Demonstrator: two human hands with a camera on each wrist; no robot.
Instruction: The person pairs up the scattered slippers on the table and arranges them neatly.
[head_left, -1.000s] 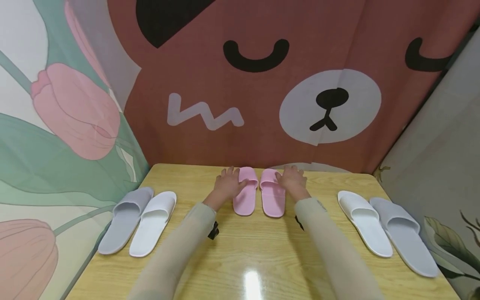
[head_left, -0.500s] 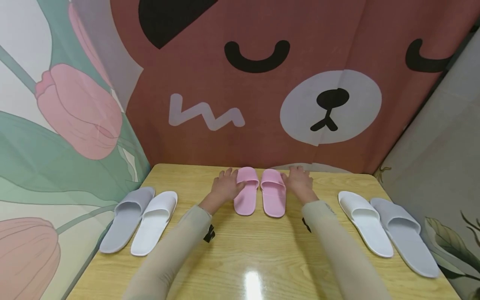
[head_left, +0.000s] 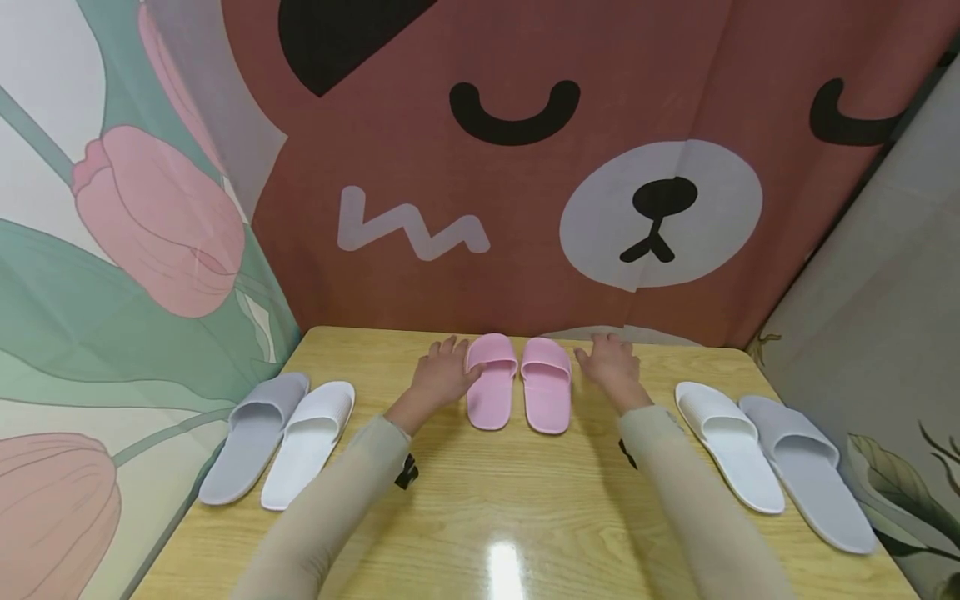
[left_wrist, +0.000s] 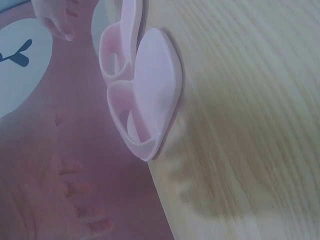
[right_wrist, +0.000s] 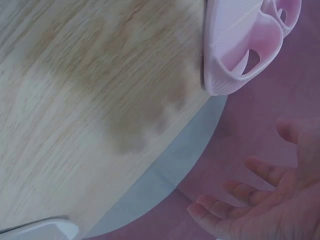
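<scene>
Wooden table (head_left: 487, 492) bears pink slippers (head_left: 490, 403) (hands (head_left: 441, 374) alongside).

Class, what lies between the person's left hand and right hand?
Two pink slippers lie side by side on the table between the left hand and right hand, seen in the head view.

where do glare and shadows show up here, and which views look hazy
Head view: white glare on the wooden table at the bottom, soft shadows beside both sleeves; left wrist view: hazy, left hand pale and low in contrast, shadow across the wood; right wrist view: muted too, right hand clearer, finger-edged shadow on the table.
</scene>
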